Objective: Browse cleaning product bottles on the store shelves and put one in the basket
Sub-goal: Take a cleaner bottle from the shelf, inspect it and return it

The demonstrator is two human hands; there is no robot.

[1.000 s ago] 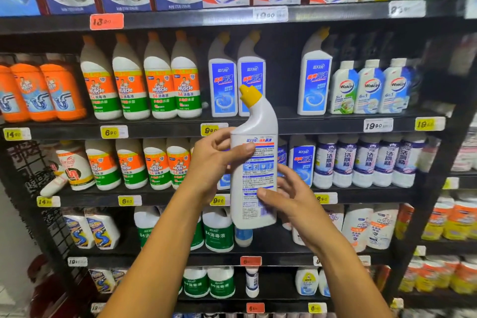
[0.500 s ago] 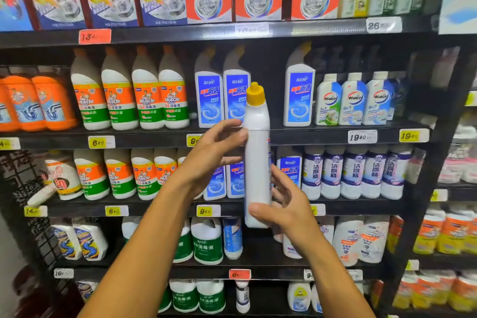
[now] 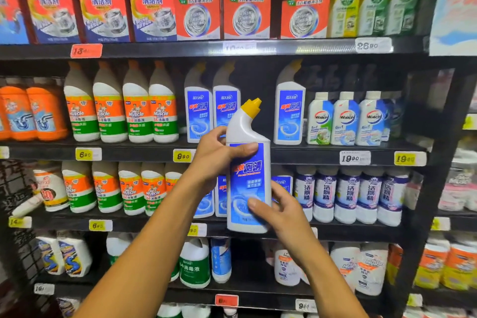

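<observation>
I hold a white toilet-cleaner bottle [image 3: 247, 181] with a yellow angled cap and a blue front label upright before the shelves. My left hand [image 3: 216, 155] grips its upper body, thumb across the top of the label. My right hand [image 3: 281, 210] holds the lower right side, thumb on the label's bottom. Matching blue-label bottles [image 3: 211, 111] stand on the shelf behind. No basket is in view.
Black store shelves [image 3: 309, 156] hold rows of cleaners: orange-and-green Mr Muscle bottles [image 3: 121, 111], orange drain-cleaner bottles [image 3: 31, 113], Walch bottles [image 3: 346, 119], OMO packs [image 3: 222, 8] on top, purple-label bottles [image 3: 356, 193] lower right. Price tags line the shelf edges.
The bottle has been turned in my hands: its back label faced me, then its narrow side, and now the blue front label. The view has shifted downward slightly.
</observation>
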